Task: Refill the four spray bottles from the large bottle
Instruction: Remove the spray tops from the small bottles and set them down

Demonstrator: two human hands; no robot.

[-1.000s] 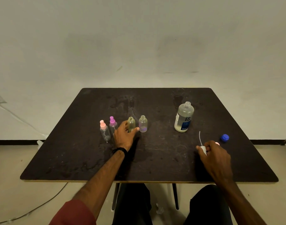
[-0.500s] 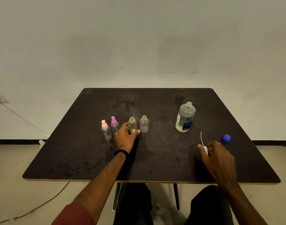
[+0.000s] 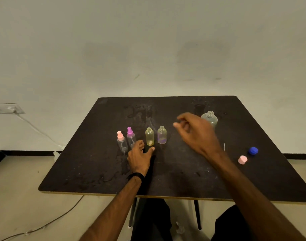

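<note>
Right hand (image 3: 196, 132) is raised over the table (image 3: 96, 167), just left of the large bottle (image 3: 210, 119), motion-blurred. Fingers loosely curled, thumb and forefinger tips close together; looks like it holds nothing, but the blur makes that hard to confirm. It covers the large bottle's lower body, so no label text is readable. The large bottle stands upright with its neck uncapped.

Left hand (image 3: 140, 157) rests on the table well left of the large bottle, fingers relaxed and spread, thumb out toward the base of the yellow bottle (image 3: 149, 136), close to it but contact unclear. Nothing gripped. Black wristband (image 3: 136, 175) on that wrist.

Row of four small bottles, all left of the large bottle. Nearest to farthest from it: clear bottle with purple tint (image 3: 162, 135), neck open; yellow bottle, neck open; purple-capped spray bottle (image 3: 130, 136); pink-capped spray bottle (image 3: 121, 142). All upright.

Right of and nearer than the large bottle: blue cap (image 3: 253, 150), pink cap (image 3: 242, 160) beside it, and a thin white dip tube (image 3: 224, 147) lying on the table.
</note>
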